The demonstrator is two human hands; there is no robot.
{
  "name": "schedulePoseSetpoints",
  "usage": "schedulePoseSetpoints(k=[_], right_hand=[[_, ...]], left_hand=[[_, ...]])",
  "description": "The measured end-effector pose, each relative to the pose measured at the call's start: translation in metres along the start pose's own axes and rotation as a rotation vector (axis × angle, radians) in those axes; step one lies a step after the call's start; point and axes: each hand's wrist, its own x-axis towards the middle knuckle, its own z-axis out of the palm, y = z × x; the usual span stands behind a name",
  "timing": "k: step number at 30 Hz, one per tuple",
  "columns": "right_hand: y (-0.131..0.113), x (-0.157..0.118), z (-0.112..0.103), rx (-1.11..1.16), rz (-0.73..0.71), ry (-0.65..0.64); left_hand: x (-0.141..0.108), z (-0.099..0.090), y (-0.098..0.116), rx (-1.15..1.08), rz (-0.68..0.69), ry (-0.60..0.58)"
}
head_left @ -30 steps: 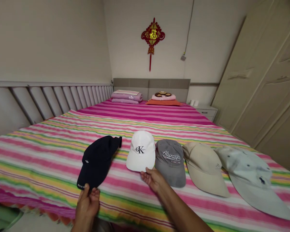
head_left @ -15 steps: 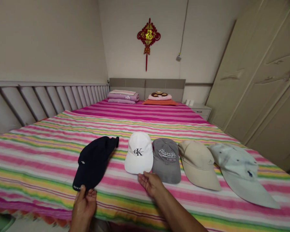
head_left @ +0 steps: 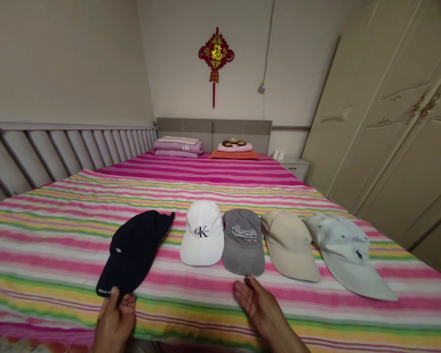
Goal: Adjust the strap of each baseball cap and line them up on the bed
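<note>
Pinching navy cap [head_left: 135,245] by its brim [head_left: 120,275], lower left: your left hand [head_left: 115,316].
Your right hand [head_left: 261,309], lower centre: unclenched, fingers loose, just below gray cap [head_left: 243,247].

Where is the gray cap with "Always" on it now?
In the head view, the gray cap lies on the bedspread just right of centre, between the white cap and the beige cap, its brim near the right hand.

A red wall ornament [head_left: 216,52] hangs above the grey headboard [head_left: 185,127]
</note>
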Motion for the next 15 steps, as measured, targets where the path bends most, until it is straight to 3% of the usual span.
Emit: schedulePoseSetpoints(k=[6,11,13,15], right_hand=[[-0.016,0.02,-0.001,0.131,-0.036,0.089],[-0.017,0.033,-0.005,0.201,-0.013,0.097],[-0.017,0.035,-0.008,0.221,-0.006,0.092],[-0.016,0.036,-0.009,0.238,-0.003,0.085]], left_hand=[[0.001,-0.005,-0.004,0.025,-0.032,-0.014],[-0.025,-0.02,-0.025,0.201,-0.004,0.007],[-0.044,-0.016,-0.037,0.306,-0.063,-0.093],[-0.066,0.0,-0.05,0.422,-0.218,-0.311]])
